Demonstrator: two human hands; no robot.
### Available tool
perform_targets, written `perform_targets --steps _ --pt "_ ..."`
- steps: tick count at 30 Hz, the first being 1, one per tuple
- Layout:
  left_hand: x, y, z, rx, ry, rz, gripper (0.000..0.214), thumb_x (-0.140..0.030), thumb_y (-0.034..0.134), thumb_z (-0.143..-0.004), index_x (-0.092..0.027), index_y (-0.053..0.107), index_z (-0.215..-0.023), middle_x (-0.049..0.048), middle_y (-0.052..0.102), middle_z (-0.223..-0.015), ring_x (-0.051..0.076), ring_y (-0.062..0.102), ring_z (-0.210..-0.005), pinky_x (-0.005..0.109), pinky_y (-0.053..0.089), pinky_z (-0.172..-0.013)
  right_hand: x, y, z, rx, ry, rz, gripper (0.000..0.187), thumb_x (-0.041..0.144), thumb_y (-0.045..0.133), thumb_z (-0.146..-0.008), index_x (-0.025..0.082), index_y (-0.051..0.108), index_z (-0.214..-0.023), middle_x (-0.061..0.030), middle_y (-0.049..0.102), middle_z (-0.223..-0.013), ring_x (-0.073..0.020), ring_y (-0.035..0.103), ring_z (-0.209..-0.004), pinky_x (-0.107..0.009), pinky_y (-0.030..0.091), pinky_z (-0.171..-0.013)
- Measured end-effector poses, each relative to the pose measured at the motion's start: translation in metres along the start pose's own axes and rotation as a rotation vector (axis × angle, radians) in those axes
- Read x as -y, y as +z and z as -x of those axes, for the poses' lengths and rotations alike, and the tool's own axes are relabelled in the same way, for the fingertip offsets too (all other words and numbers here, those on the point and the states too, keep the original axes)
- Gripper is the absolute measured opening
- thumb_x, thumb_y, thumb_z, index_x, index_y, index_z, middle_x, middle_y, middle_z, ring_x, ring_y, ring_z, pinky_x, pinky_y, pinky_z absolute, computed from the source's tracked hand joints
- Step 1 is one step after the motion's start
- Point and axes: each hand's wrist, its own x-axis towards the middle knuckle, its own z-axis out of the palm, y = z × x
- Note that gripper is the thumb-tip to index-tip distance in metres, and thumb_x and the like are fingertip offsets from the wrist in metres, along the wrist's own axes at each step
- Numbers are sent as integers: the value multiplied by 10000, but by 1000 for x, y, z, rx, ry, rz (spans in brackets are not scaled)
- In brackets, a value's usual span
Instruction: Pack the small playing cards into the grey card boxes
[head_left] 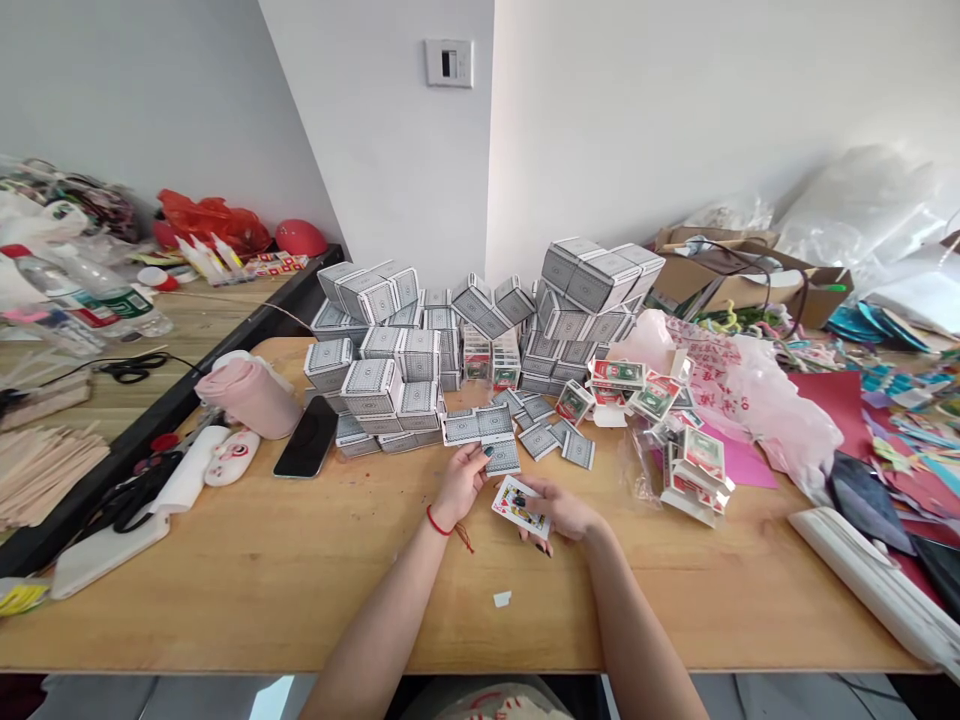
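Note:
My right hand (566, 510) is closed around a small stack of playing cards (519, 503), held face up with a king showing on top. Just left of it, my left hand (463, 484) pinches the edge of a grey-backed card (504, 458). That card lies against a row of folded grey-backed cards (472, 426). Behind both hands, loose grey-backed cards (538, 440) are scattered on the table. Box-like blocks made of cards are piled in a left stack (373, 385) and a right stack (596, 275). A red string bracelet circles my left wrist.
Opened card boxes (697, 465) lie to the right beside a crumpled plastic bag (780, 400). On the left are a black phone (306, 438), a pink roll (247, 395) and a white glue gun (112, 555). A small white scrap (502, 599) lies near the front edge.

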Motion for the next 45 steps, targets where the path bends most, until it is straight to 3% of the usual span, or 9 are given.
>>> perform_targets --steps 6,10,16,33,45 --pt "-1 3 0 -3 -2 1 226 -208 649 -664 -157 608 -880 40 653 -859 136 594 -778 241 436 -701 1 2 -1 -67 -25 -2 484 404 520 -753 189 379 -1163 6 630 -608 -102 512 -356 -187 369 -324" --pt "-1 3 0 -21 9 -10 202 -206 657 -653 -159 611 -844 31 652 -814 133 592 -766 233 432 -692 3 2 0 -47 5 20 496 411 521 -753 184 376 -1170 4 629 -587 -101 504 -344 -181 357 -318" --pt "1 1 -1 -21 -7 -16 229 -204 654 -650 -158 605 -869 41 652 -866 143 590 -806 246 434 -713 0 2 -2 -79 -62 -17 385 383 519 -750 171 421 -1056 8 623 -608 -98 508 -356 -187 375 -313" --pt "4 5 -2 -24 59 -52 255 -227 646 -664 -158 611 -907 67 643 -963 178 585 -893 273 444 -746 -10 21 -14 -442 -241 12 377 465 465 -757 184 386 -995 15 600 -600 -121 543 -369 -217 422 -320" --pt "3 4 0 -28 51 -62 244 -252 652 -661 -156 620 -883 66 641 -995 187 589 -886 278 449 -735 -26 34 -22 -782 -264 286 250 395 383 -803 216 467 -957 -8 581 -576 -120 480 -312 -218 343 -263"
